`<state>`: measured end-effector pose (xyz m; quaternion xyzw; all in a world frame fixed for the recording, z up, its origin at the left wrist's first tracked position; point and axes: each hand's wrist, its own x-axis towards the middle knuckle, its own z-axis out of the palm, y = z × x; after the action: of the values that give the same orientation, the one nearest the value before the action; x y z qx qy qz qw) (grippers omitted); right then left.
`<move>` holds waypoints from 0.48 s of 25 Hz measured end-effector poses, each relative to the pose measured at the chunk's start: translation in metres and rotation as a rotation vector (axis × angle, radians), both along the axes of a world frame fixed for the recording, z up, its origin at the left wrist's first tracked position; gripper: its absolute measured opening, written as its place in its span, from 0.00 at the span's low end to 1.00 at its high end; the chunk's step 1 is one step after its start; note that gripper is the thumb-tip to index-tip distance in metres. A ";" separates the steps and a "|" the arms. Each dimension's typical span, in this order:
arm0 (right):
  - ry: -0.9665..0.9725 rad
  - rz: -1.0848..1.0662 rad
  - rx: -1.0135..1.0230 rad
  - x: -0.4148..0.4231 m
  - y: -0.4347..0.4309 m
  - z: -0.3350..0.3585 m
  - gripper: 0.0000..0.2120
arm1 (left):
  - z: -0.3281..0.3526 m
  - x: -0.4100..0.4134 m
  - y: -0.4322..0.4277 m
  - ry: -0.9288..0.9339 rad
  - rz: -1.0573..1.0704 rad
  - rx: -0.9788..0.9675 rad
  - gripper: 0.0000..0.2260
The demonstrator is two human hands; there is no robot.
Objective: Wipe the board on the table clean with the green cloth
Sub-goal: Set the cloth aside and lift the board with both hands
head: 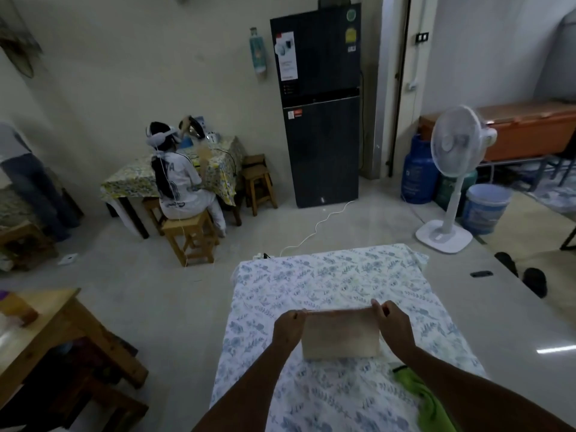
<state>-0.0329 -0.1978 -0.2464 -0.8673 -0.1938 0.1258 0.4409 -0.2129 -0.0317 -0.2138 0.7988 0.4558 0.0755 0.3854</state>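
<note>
A pale wooden board (341, 335) stands tilted up on its lower long edge on the table, which is covered by a white cloth with blue flowers (327, 275). My left hand (288, 330) grips the board's upper left corner. My right hand (394, 324) grips its upper right corner. The green cloth (431, 400) lies crumpled on the table near the front right, partly under my right forearm, with neither hand touching it.
A person sits on a wooden stool (191, 238) at a yellow-clothed table (134, 179) to the far left. A dark fridge (321, 120) stands against the back wall. A white fan (452, 182), gas cylinders (416, 173) and a bucket (484, 208) stand at the right. A wooden table (46, 332) is at my left.
</note>
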 end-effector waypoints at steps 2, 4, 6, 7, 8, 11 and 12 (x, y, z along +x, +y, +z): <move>0.006 0.000 -0.012 0.003 0.008 0.011 0.22 | 0.003 0.002 0.005 -0.011 0.039 -0.009 0.20; 0.030 -0.003 -0.008 0.004 0.020 0.024 0.21 | 0.014 0.005 0.014 -0.036 0.076 -0.023 0.19; 0.073 0.040 0.007 0.005 0.036 0.031 0.20 | 0.025 0.006 0.028 -0.057 0.076 -0.014 0.26; 0.113 0.075 0.024 0.006 0.046 0.034 0.21 | 0.032 0.006 0.037 -0.057 0.066 0.009 0.29; 0.157 0.117 0.048 0.007 0.056 0.038 0.23 | 0.038 0.006 0.046 -0.073 0.076 0.024 0.28; 0.244 0.242 0.118 0.010 0.095 0.058 0.27 | 0.058 0.006 0.083 -0.101 0.146 0.025 0.20; 0.253 0.278 0.124 0.010 0.110 0.065 0.28 | 0.064 0.005 0.096 -0.099 0.161 0.023 0.20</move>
<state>-0.0227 -0.0881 -0.1812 -0.7807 -0.2624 0.2812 0.4926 -0.2080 0.0641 -0.1497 0.7593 0.4979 0.1508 0.3909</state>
